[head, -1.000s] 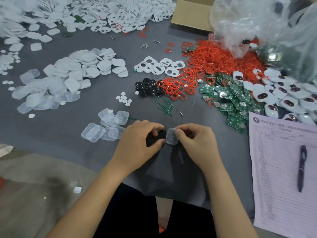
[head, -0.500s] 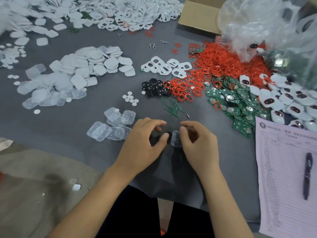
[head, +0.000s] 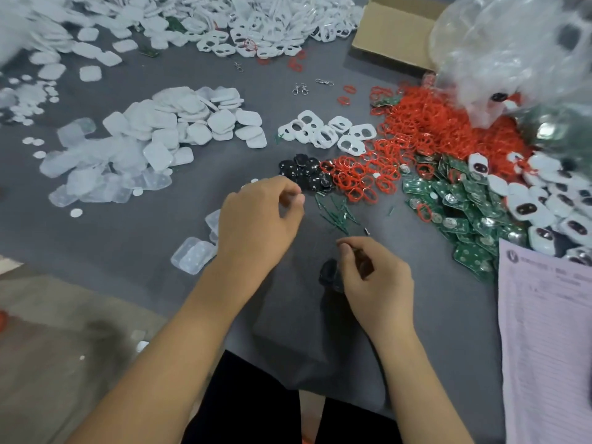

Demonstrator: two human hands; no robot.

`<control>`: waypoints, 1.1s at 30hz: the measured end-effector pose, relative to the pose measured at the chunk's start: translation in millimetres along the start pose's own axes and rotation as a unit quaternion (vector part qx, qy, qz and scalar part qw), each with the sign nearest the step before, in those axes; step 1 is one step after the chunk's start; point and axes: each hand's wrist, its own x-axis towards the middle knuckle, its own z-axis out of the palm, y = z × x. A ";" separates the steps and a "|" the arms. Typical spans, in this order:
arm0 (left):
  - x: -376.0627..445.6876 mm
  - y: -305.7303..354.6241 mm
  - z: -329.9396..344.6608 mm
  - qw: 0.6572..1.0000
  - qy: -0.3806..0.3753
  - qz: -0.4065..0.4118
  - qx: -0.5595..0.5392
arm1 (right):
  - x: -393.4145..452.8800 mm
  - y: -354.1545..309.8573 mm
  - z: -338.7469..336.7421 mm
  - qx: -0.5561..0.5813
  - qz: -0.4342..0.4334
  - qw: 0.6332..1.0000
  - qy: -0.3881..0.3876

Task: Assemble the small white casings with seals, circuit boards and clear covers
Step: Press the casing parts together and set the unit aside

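My right hand (head: 376, 277) grips a small dark part under a clear cover (head: 330, 274) just above the grey mat. My left hand (head: 256, 222) hovers with curled fingers beside the pile of black parts (head: 304, 171); thumb and forefinger tips nearly meet and I see nothing between them. White casings with cut-outs (head: 323, 133) lie behind that pile. Red seals (head: 416, 129) and green circuit boards (head: 464, 206) spread to the right. A few clear covers (head: 192, 257) sit left of my left wrist.
White shells (head: 179, 123) are heaped at the left, finished casings (head: 544, 206) at the right. A printed sheet (head: 544, 331) covers the right edge. A cardboard box (head: 390, 36) and a plastic bag (head: 512, 43) stand behind. Thin green pins (head: 336, 213) lie between my hands.
My hands have parted. The left one let go and moved up toward the black parts. The right one kept the covered part and stayed near the mat's front.
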 end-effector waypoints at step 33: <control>32.9 -21.2 21.5 0.992 -0.029 0.000 0.120 | 0.2 2.1 0.0 0.007 0.022 1.000 0.000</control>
